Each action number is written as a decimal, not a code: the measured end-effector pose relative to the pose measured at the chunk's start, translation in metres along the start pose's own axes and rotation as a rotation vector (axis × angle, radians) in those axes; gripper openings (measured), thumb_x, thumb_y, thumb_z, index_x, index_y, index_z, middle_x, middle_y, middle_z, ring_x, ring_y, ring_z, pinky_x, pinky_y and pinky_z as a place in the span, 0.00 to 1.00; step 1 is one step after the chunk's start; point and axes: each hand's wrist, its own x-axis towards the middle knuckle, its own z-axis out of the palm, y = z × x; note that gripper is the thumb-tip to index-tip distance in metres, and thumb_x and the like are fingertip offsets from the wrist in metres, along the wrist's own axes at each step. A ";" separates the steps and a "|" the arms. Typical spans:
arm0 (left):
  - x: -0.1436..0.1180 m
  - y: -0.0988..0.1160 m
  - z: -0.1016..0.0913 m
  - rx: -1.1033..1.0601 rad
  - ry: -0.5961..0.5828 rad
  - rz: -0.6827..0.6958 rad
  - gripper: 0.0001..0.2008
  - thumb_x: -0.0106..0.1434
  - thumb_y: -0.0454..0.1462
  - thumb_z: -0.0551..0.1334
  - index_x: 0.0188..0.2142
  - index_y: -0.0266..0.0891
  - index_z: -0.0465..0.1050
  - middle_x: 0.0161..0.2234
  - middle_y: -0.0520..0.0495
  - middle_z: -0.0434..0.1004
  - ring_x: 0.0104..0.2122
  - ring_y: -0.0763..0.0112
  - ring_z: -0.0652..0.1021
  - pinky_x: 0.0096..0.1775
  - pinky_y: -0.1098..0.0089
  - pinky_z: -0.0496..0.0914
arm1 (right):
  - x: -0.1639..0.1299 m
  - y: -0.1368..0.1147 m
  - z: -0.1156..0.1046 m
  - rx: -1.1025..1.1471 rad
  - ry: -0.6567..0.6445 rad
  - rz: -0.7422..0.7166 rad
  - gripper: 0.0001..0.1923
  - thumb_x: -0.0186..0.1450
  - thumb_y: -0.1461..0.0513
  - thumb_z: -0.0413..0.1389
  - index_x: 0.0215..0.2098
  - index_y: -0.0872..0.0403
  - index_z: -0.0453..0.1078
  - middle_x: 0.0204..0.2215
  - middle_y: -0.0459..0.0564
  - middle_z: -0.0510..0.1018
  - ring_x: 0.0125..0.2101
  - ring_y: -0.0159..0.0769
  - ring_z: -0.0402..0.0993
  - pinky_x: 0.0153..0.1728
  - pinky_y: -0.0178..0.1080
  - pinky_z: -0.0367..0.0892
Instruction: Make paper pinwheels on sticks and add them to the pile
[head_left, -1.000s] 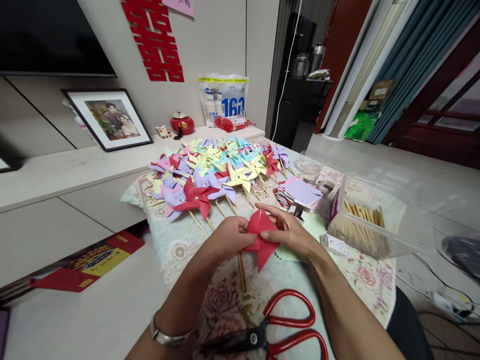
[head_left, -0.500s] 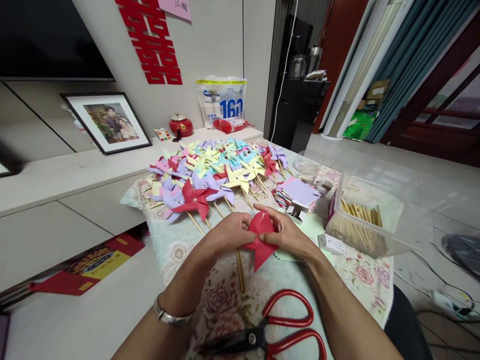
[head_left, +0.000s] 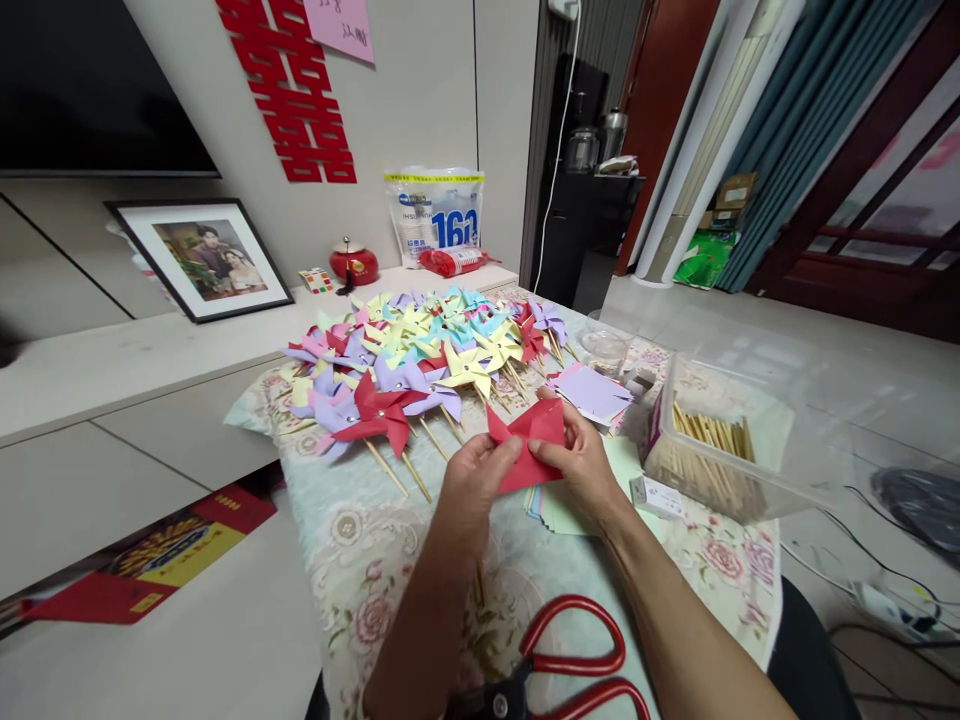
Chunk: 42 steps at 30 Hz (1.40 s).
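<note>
A red paper pinwheel (head_left: 550,422), its corners folded and pointing up, is held between my two hands over the table. My left hand (head_left: 471,488) grips its left side, thumb on the front. From the right, my right hand (head_left: 589,462) pinches it with the thumb near the centre and fingers behind. Scissors with red handles (head_left: 574,662) lie below my hands, the blades partly covered by my left forearm. A wooden stick (head_left: 480,583) shows just beside that forearm. Further back lies a finished red pinwheel (head_left: 381,413) on a stick.
Many colourful pinwheels (head_left: 469,368) cover the table's far side. Purple paper squares (head_left: 592,392) and pale green sheets (head_left: 626,465) lie to the right. A clear plastic box (head_left: 679,455) holds wooden sticks (head_left: 716,432), with a small white box (head_left: 658,497) before it.
The red paper has been turned and raised slightly, its folded corners now pointing up. Both hands still hold it. The view has shifted a little, and the left forearm covers more of the stick.
</note>
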 end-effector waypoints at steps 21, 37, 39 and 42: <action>-0.001 -0.008 -0.016 -0.151 0.176 0.035 0.16 0.44 0.39 0.76 0.31 0.35 0.78 0.24 0.49 0.82 0.27 0.64 0.81 0.35 0.67 0.75 | 0.002 0.004 -0.007 -0.063 -0.028 -0.084 0.24 0.55 0.57 0.69 0.50 0.52 0.75 0.37 0.48 0.79 0.35 0.36 0.74 0.41 0.41 0.69; -0.011 0.009 -0.021 0.001 0.176 0.055 0.08 0.50 0.40 0.69 0.25 0.39 0.74 0.20 0.52 0.75 0.23 0.69 0.75 0.28 0.70 0.69 | -0.008 -0.006 -0.005 -0.544 -0.413 -0.399 0.09 0.69 0.55 0.59 0.40 0.48 0.81 0.34 0.50 0.78 0.36 0.40 0.73 0.40 0.43 0.66; -0.018 0.015 -0.018 0.103 0.177 0.101 0.05 0.52 0.38 0.68 0.26 0.39 0.76 0.25 0.50 0.78 0.27 0.68 0.76 0.31 0.71 0.70 | -0.007 -0.005 -0.006 -0.548 -0.419 -0.403 0.09 0.69 0.55 0.59 0.39 0.48 0.81 0.34 0.50 0.78 0.36 0.39 0.73 0.40 0.42 0.66; -0.026 0.019 -0.014 0.221 0.227 0.170 0.06 0.54 0.37 0.66 0.24 0.39 0.73 0.23 0.52 0.75 0.25 0.70 0.73 0.30 0.71 0.69 | -0.006 -0.004 -0.006 -0.551 -0.420 -0.393 0.09 0.68 0.54 0.60 0.38 0.49 0.80 0.33 0.50 0.77 0.35 0.39 0.73 0.39 0.42 0.66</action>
